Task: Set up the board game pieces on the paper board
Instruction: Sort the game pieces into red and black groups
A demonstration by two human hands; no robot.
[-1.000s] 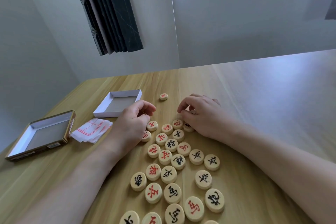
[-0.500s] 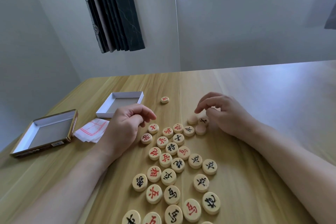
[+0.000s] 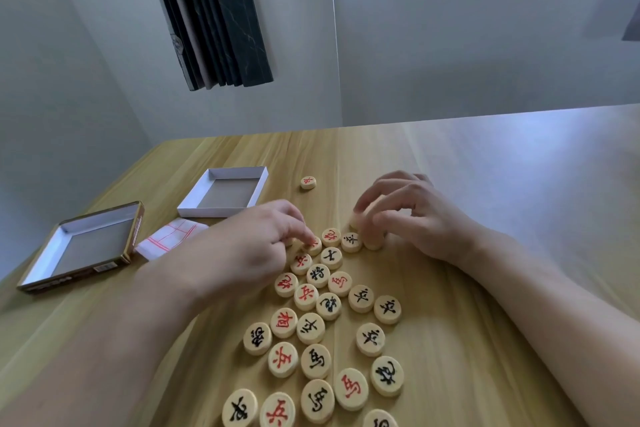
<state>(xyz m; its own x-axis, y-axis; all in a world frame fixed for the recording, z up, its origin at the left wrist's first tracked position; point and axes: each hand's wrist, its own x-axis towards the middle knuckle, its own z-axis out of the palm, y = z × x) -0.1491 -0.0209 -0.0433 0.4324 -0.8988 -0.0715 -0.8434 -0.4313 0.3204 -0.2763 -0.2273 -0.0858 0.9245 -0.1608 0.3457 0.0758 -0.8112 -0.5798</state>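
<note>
On the light wooden table [image 3: 485,184] we have dropped our left hand [image 3: 263,239] to pinch a red-marked round wooden piece [image 3: 313,246], our right hand [image 3: 408,215] pinches a blank-faced round piece [image 3: 372,237], and the folded red-lined paper board [image 3: 169,239] still waits, so we're only sorting

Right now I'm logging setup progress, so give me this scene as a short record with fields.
surface: wooden table
pieces: round discs with red or black characters, loose on the table, most face up
stray piece: one red disc apart, past the group
paper board: folded sheet, not spread out, beside the trays
trays: two open box halves, left side
left hand: fingertips on a disc at the group's far end
right hand: pinching blank-sided discs
</note>
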